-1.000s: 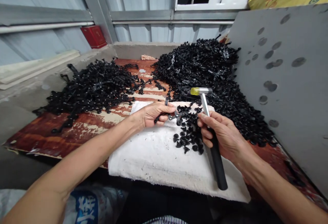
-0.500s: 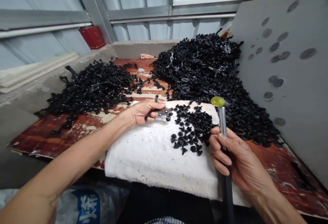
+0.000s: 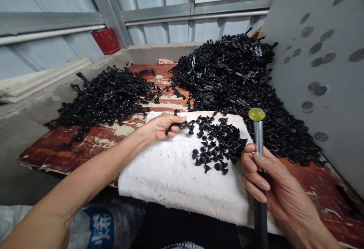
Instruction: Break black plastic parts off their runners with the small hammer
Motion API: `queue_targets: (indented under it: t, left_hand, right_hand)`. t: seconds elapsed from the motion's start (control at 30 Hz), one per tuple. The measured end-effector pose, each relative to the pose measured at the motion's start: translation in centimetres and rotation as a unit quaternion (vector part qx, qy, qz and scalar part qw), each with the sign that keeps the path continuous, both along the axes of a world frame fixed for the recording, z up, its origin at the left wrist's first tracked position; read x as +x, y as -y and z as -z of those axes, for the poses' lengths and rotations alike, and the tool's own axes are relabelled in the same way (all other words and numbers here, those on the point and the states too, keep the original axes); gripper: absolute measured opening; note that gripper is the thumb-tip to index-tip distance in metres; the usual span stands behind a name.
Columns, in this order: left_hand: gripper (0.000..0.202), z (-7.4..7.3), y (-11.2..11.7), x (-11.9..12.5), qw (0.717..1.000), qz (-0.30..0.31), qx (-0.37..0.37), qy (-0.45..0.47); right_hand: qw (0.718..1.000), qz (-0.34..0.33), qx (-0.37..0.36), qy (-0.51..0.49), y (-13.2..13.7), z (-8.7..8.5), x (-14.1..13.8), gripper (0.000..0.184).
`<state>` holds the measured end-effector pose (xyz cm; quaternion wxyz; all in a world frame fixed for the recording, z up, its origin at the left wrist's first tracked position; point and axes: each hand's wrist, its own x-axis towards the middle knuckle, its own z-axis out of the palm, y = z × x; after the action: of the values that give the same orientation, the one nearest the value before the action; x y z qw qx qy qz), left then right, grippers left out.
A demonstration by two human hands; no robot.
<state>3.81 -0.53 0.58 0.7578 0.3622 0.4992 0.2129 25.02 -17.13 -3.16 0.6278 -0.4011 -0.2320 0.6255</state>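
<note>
My left hand (image 3: 168,126) is closed around a small black branched part (image 3: 188,125) with rounded ends, over the white cloth (image 3: 159,173). Most of that part is hidden by the fingers. In my right hand (image 3: 270,177) is a mallet (image 3: 259,135) with a yellow face, a metal shaft and a black grip, held upright at the cloth's right side. Between the hands lies a loose cluster of small black knob-like pieces (image 3: 217,139), each with a round disc end.
A large heap of black parts (image 3: 222,74) rises at the back right, against a grey spotted panel (image 3: 327,74). Another pile of black parts (image 3: 105,97) sits on the left of the worn red-brown table (image 3: 51,146). A red box (image 3: 105,41) stands in the back corner.
The whole view has shifted slightly. My right hand and the mallet have moved a little right, and the yellow face is turned more toward me. My left hand keeps hold of the branched part.
</note>
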Motion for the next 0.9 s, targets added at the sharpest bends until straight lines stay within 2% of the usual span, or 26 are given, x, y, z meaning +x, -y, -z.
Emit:
queue_targets:
  t: [0.57,0.9]
  left_hand:
    - [0.019,0.82,0.24,0.18,0.997,-0.017,0.059,-0.044]
    - [0.022,0.87,0.27,0.14,0.995,-0.026,0.070,-0.064]
  right_hand:
    - [1.000,0.006,-0.013,0.011,0.34,-0.04,0.08,0.019]
    - [1.000,0.009,-0.015,0.006,0.28,-0.02,0.20,0.020]
